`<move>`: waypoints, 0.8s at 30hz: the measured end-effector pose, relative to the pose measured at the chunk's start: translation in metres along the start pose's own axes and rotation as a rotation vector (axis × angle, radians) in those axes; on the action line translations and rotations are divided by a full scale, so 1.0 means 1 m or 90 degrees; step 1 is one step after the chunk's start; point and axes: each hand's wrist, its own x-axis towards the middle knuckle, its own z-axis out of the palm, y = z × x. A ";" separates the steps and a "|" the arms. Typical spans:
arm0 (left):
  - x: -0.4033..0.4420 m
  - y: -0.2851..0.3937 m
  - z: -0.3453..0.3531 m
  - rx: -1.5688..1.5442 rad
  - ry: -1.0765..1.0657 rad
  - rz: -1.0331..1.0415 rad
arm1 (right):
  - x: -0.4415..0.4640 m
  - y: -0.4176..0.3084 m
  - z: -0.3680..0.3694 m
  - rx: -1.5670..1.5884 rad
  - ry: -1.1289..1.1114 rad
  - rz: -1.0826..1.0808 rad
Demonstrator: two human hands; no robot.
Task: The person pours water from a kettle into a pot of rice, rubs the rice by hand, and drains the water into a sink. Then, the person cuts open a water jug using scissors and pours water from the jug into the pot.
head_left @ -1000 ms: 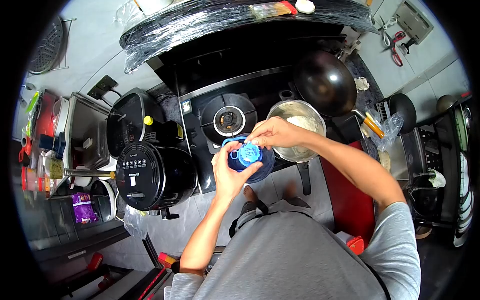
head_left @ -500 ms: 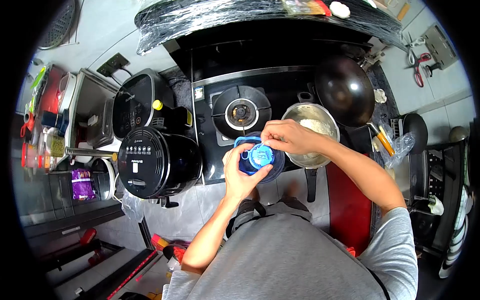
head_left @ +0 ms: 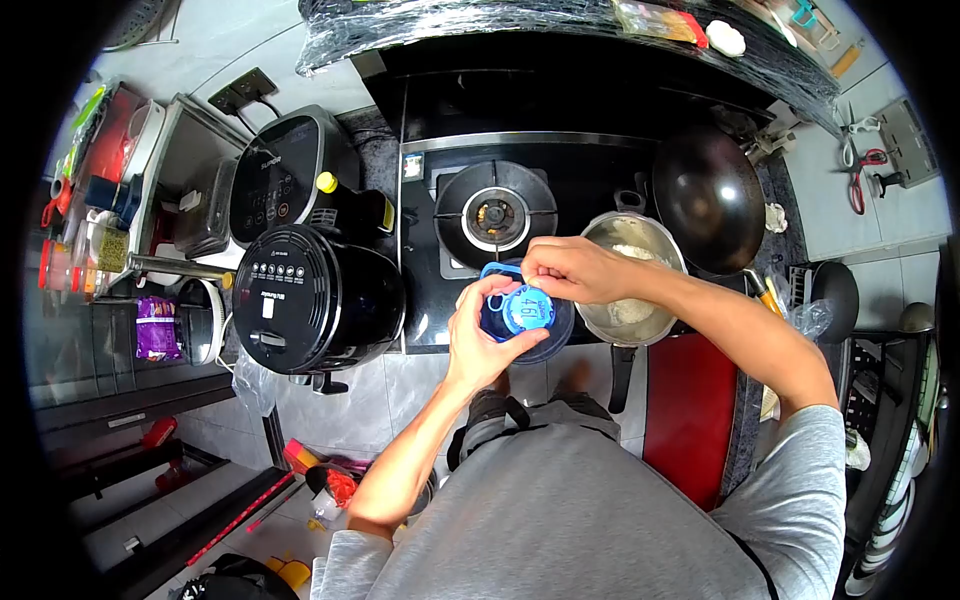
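Observation:
A blue cap [head_left: 527,310] with markings on top faces up on a large dark blue container [head_left: 550,342], which has a blue handle loop at its back. My left hand [head_left: 482,335] curls round the cap, with the thumb on its near right side and the fingers on its left. At the cap's upper edge my right hand [head_left: 560,270] pinches with thumb and forefinger; what lies between the fingertips is too small to tell. Beyond the right wrist, a metal pot [head_left: 664,322] holds white grains or powder.
A gas burner [head_left: 494,218] lies behind the container. At the left stand a black round cooker [head_left: 285,300], another black appliance [head_left: 285,160] and a yellow-capped bottle [head_left: 350,205]. A dark wok [head_left: 708,200] leans at the back right. The pot's black handle [head_left: 621,380] points toward me.
The view has shifted, so the stove and appliances sit differently in the frame. Both hands remain at the blue cap, with nearly the same hold.

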 end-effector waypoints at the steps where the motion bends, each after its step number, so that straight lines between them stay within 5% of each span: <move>1: 0.000 0.000 0.001 -0.001 0.000 0.000 | 0.003 0.002 -0.001 -0.002 -0.012 -0.025; 5: 0.000 0.012 0.001 -0.018 -0.004 -0.041 | 0.033 0.002 0.001 -0.022 -0.091 -0.107; 10: -0.002 -0.002 -0.001 -0.072 -0.021 -0.092 | 0.073 -0.032 -0.007 -0.313 -0.285 -0.297; 15: -0.008 -0.007 -0.004 -0.094 -0.077 -0.111 | 0.068 -0.049 0.008 -0.535 -0.335 -0.311; 17: -0.005 -0.017 -0.001 -0.091 -0.054 -0.044 | 0.052 -0.048 0.011 -0.474 -0.145 -0.235; 19: -0.002 -0.019 0.002 -0.088 -0.028 0.023 | 0.032 -0.059 0.013 -0.451 -0.098 -0.157; 22: 0.001 -0.022 0.005 -0.056 0.008 0.146 | 0.008 -0.078 0.032 -0.364 0.060 0.208; 24: 0.000 -0.024 0.004 -0.075 0.012 0.142 | 0.005 -0.073 0.050 -0.382 0.132 0.166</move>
